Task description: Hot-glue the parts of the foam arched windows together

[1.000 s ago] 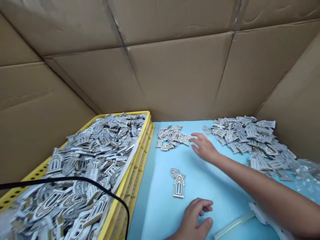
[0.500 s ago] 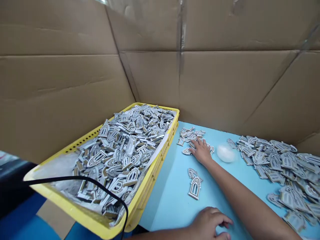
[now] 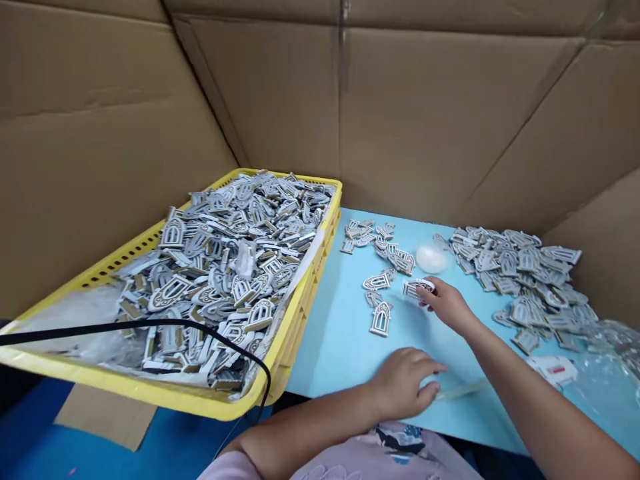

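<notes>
In the head view, the right hand [image 3: 447, 305] pinched a grey-and-white, arched, window-shaped piece [image 3: 417, 288] over the light-blue flat tabletop [image 3: 325, 347], its long axis lying sideways, its flat base pointing toward the yellow plastic crate [image 3: 295, 307] along the left edge, its arched end at the fingers. The left hand [image 3: 403, 383] hung by the near edge, fingers loosely curled, thumb apart.

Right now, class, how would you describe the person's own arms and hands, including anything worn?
The left hand and right hand show no gloves or wristbands. Both forearms are bare; a pale lilac sleeve shows on the left.
</notes>
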A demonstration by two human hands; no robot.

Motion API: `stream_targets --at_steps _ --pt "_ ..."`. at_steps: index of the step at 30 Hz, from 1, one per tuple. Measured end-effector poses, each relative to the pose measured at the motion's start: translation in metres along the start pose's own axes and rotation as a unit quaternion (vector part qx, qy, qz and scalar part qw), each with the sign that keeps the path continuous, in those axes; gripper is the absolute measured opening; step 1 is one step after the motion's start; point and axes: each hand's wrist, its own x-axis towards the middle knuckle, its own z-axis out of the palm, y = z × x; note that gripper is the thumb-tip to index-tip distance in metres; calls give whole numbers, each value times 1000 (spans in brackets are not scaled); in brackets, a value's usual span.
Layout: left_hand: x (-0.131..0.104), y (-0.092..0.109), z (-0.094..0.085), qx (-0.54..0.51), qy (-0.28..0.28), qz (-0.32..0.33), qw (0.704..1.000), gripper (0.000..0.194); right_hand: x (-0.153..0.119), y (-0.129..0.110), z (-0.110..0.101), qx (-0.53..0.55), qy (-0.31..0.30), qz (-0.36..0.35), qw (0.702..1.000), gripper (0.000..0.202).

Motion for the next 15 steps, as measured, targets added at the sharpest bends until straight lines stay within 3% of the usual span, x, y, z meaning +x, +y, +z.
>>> stream_targets --at_steps 4,7,11,15 --pt "-10 -2 -21 52 4 -32 998 40 -23 19 -5 79 -176 41 980 32" --pt "-11 -7 -31 109 18 -86 990 47 -20 26 -1 97 -229 45 968 30" --pt "-5 -19 -39 172 27 -145 974 48 -1 26 9 98 -211 23 972 34" --pt "-2 -28 -45 215 32 -186 958 53 18 23 10 76 -107 -48 990 35"
